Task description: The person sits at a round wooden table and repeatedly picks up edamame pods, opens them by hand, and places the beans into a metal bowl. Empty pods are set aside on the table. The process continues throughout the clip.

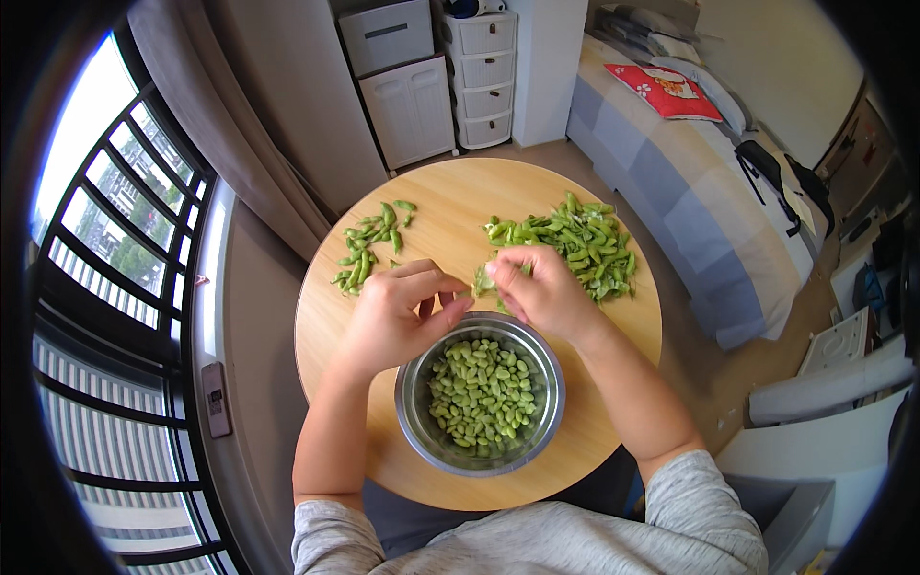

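Observation:
A stainless steel bowl [407, 424] of shelled green soybeans [481, 392] stands at the near side of the round wooden table. Above its far rim, my right hand [543, 291] pinches a pale green, blurred edamame pod [484, 279] between thumb and fingers. My left hand [406, 305] is close by on the left, thumb and forefinger almost together at the pod's lower end; whether they grip it is unclear. Beyond my left hand lies a small scatter of plump green pods [374, 233]. A larger heap of pods [593, 244], some looking flattened, spreads behind my right hand.
The round table [445, 190] has its curved edge close to a curtain [237, 129] and barred window on the left. A phone [215, 399] rests on the sill. White drawers [489, 79] stand behind, and a bed [668, 187] with a red cushion [668, 92] is at right.

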`<action>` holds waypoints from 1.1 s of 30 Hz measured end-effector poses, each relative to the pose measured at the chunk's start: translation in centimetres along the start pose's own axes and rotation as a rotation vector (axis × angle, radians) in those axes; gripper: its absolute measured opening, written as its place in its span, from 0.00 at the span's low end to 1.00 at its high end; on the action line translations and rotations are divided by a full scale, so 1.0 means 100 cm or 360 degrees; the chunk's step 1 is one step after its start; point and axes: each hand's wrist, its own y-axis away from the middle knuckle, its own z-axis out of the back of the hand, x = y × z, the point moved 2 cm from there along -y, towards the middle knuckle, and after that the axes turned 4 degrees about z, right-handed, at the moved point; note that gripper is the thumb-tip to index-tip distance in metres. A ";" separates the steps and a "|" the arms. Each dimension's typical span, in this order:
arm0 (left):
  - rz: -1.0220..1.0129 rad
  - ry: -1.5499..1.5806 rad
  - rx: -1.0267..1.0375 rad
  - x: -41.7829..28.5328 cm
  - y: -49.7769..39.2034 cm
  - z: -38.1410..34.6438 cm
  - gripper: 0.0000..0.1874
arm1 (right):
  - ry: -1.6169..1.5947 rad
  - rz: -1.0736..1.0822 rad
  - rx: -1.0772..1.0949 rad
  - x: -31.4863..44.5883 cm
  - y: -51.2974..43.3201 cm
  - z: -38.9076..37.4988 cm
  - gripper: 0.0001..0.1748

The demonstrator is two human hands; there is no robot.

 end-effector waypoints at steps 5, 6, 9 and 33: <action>0.0031 0.0178 0.0527 0.001 0.002 0.000 0.15 | -0.0124 -0.0089 0.0008 0.000 -0.004 0.006 0.24; 0.0079 0.0196 0.0487 0.004 0.001 -0.002 0.15 | -0.0022 -0.0070 0.0059 0.000 -0.004 0.004 0.24; 0.0311 0.0373 0.0299 0.013 0.000 -0.009 0.15 | 0.0081 -0.0066 0.0215 0.001 -0.001 -0.006 0.23; -0.0079 0.0151 -0.0154 0.010 -0.003 -0.010 0.10 | -0.0051 0.0042 0.0240 0.004 0.002 -0.011 0.20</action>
